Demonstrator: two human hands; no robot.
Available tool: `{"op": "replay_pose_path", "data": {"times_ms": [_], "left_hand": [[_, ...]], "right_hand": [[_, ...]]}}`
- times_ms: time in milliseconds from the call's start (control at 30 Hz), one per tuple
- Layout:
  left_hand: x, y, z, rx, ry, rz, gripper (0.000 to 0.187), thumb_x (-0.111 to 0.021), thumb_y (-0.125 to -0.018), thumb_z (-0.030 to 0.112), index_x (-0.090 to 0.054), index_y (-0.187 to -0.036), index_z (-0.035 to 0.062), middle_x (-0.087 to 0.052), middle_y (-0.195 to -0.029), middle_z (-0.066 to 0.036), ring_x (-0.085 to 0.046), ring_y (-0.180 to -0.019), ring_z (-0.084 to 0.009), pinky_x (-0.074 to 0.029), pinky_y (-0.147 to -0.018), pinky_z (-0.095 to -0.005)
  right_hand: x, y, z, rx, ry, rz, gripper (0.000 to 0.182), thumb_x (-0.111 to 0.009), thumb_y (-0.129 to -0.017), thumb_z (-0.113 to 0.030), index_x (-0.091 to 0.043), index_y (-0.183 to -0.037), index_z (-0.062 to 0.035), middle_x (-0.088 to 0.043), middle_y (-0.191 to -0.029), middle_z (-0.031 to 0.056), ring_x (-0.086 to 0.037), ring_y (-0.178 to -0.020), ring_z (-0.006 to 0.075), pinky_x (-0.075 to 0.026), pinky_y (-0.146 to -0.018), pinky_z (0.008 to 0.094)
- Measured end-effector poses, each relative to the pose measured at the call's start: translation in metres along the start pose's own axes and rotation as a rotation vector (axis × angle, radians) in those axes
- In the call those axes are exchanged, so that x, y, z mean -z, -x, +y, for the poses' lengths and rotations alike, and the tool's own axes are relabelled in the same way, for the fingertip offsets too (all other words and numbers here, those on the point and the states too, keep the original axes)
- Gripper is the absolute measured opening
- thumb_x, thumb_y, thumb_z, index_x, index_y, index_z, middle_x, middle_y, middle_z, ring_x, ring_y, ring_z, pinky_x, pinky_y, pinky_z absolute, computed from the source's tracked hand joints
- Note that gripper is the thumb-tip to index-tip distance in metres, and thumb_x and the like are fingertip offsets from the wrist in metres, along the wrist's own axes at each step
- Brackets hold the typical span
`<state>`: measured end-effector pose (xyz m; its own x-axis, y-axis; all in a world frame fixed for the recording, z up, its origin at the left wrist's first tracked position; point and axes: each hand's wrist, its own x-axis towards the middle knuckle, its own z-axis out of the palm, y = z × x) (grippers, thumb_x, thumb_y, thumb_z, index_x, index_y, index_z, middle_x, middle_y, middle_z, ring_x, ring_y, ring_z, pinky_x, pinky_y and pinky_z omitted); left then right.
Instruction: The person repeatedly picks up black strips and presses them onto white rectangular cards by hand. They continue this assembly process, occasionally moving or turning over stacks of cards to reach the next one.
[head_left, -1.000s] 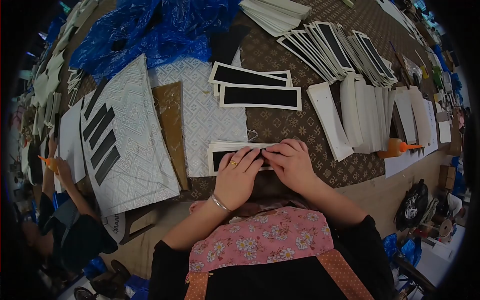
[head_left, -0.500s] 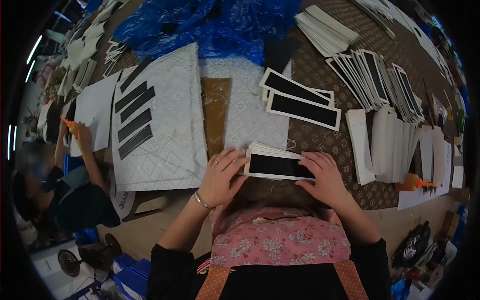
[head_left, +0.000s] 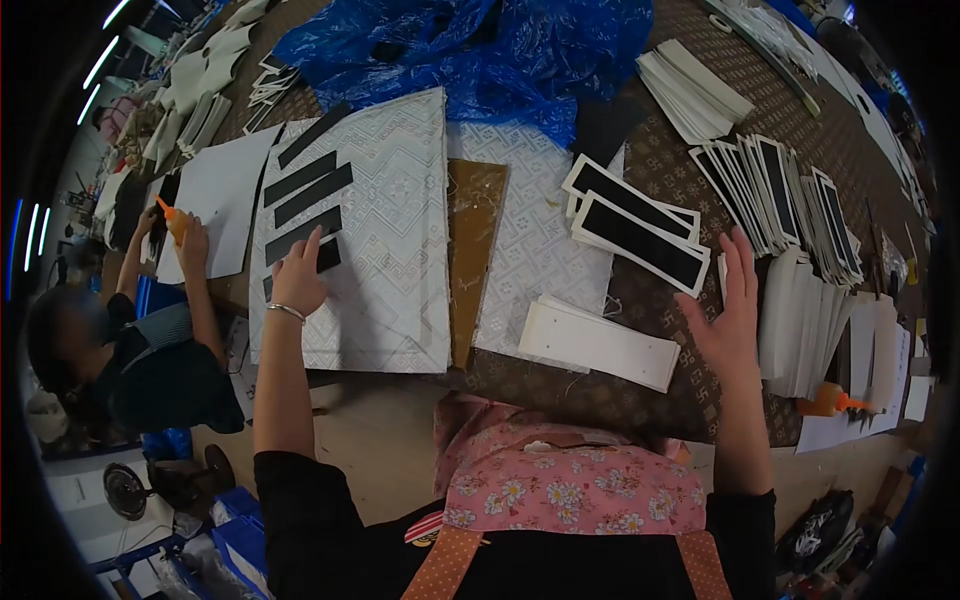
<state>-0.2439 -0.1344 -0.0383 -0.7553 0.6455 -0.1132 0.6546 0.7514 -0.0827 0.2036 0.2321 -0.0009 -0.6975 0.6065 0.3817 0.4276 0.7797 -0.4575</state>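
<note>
My left hand (head_left: 300, 278) reaches over the white patterned board (head_left: 390, 300), fingers stretched out onto the black strips (head_left: 305, 235) laid slantwise there. My right hand (head_left: 728, 318) is raised with fingers extended and thumb apart, holding nothing. It is just right of a small pile of white cards with black centres (head_left: 643, 240). In front of me lies a fanned stack of plain white cards (head_left: 600, 343), its top face blank with small dots near the ends.
Blue plastic sheeting (head_left: 470, 60) covers the back of the table. More cards (head_left: 775, 195) stand in rows at right, near an orange-tipped glue bottle (head_left: 825, 400). At left, another person (head_left: 165, 360) holds a similar bottle (head_left: 178, 222) over white sheets.
My hands have parted from the near stack: left to the black strips, right toward the card pile. The black-centred card has left the near stack, exposing blank white. The view has shifted.
</note>
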Motion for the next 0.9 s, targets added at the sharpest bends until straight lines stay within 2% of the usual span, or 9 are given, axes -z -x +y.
{"op": "replay_pose_path", "data": {"times_ms": [133, 267, 433, 500, 567, 667, 733, 800, 900], "left_hand": [[0.007, -0.002, 0.007, -0.041, -0.134, -0.123, 0.099, -0.068, -0.07, 0.009, -0.023, -0.157, 0.0246, -0.056, -0.124, -0.016, -0.055, -0.119, -0.0352, -0.039, -0.1, -0.0552], [0.026, 0.015, 0.03, -0.114, -0.012, -0.138, 0.102, -0.071, -0.067, 0.013, -0.023, -0.157, 0.0213, -0.057, -0.117, -0.016, -0.057, -0.111, -0.0348, -0.041, -0.098, -0.0522], [0.07, 0.062, 0.139, -0.568, 0.743, 0.018, 0.097, -0.072, -0.068, 0.009, -0.027, -0.154, 0.0037, -0.055, -0.108, -0.013, -0.056, -0.094, -0.0297, -0.047, -0.092, -0.038], [0.08, 0.082, 0.197, -0.79, 1.018, 0.067, 0.094, -0.074, -0.07, 0.008, -0.029, -0.152, 0.0003, -0.055, -0.108, -0.012, -0.056, -0.096, -0.0261, -0.046, -0.095, -0.0376], [0.077, 0.099, 0.243, -0.88, 1.331, -0.034, 0.098, -0.076, -0.073, 0.006, -0.021, -0.154, 0.001, -0.051, -0.106, -0.007, -0.051, -0.104, -0.021, -0.038, -0.104, -0.0392], [0.056, 0.098, 0.283, -0.995, 1.682, 0.018, 0.088, -0.074, -0.075, 0.004, -0.028, -0.151, 0.0001, -0.055, -0.117, -0.011, -0.054, -0.107, -0.0215, -0.041, -0.104, -0.0393], [0.052, 0.101, 0.279, -0.973, 1.681, 0.025, 0.088, -0.073, -0.077, 0.004, -0.026, -0.152, 0.0005, -0.054, -0.117, -0.01, -0.054, -0.111, -0.0222, -0.037, -0.107, -0.0385], [0.032, 0.101, 0.265, -0.785, 1.614, -0.065, 0.085, -0.069, -0.079, 0.003, -0.026, -0.152, 0.0022, -0.052, -0.121, -0.01, -0.051, -0.118, -0.0221, -0.032, -0.111, -0.0422], [0.007, 0.1, 0.248, -0.596, 1.33, 0.036, 0.073, -0.066, -0.083, 0.002, -0.034, -0.149, 0.0021, -0.055, -0.122, -0.008, -0.052, -0.115, -0.0185, -0.035, -0.107, -0.0372]], "right_hand": [[-0.001, 0.018, -0.001, 0.002, -0.056, -0.029, 0.08, -0.081, -0.077, -0.014, -0.041, -0.146, -0.0067, -0.033, -0.155, 0.0179, -0.037, -0.137, 0.039, -0.036, -0.111, 0.0449], [-0.004, 0.03, -0.014, 0.025, -0.144, -0.072, 0.073, -0.082, -0.077, -0.014, -0.046, -0.14, -0.0043, -0.038, -0.15, 0.0189, -0.041, -0.135, 0.0395, -0.039, -0.109, 0.0445], [-0.019, 0.041, -0.062, 0.115, -0.302, -0.175, 0.054, -0.082, -0.077, -0.015, -0.053, -0.122, -0.0032, -0.046, -0.142, 0.0231, -0.048, -0.129, 0.0402, -0.042, -0.106, 0.0446], [-0.03, 0.041, -0.086, 0.198, -0.673, -0.273, 0.047, -0.081, -0.079, -0.016, -0.052, -0.114, -0.003, -0.047, -0.139, 0.0263, -0.052, -0.125, 0.0414, -0.044, -0.102, 0.0446], [-0.04, 0.051, -0.096, 0.179, -0.763, -0.291, 0.046, -0.081, -0.079, -0.016, -0.051, -0.112, -0.0029, -0.048, -0.137, 0.0275, -0.054, -0.123, 0.0413, -0.045, -0.1, 0.0443], [-0.044, 0.057, -0.085, 0.147, -0.884, -0.304, 0.045, -0.081, -0.079, -0.012, -0.05, -0.11, -0.0015, -0.052, -0.131, 0.0292, -0.058, -0.117, 0.039, -0.049, -0.094, 0.0411], [-0.033, 0.055, -0.074, 0.066, -0.982, -0.184, 0.043, -0.08, -0.078, -0.007, -0.05, -0.109, -0.0001, -0.055, -0.128, 0.0288, -0.061, -0.111, 0.0358, -0.05, -0.092, 0.0387], [-0.017, 0.053, -0.068, -0.051, -1.055, -0.083, 0.041, -0.081, -0.077, -0.006, -0.055, -0.108, -0.0009, -0.059, -0.123, 0.0234, -0.062, -0.106, 0.032, -0.05, -0.09, 0.0362], [-0.006, 0.045, -0.053, -0.029, -0.453, -0.229, 0.041, -0.083, -0.074, -0.013, -0.065, -0.11, -0.0087, -0.064, -0.122, 0.0118, -0.06, -0.109, 0.0321, -0.049, -0.094, 0.0393]]}}
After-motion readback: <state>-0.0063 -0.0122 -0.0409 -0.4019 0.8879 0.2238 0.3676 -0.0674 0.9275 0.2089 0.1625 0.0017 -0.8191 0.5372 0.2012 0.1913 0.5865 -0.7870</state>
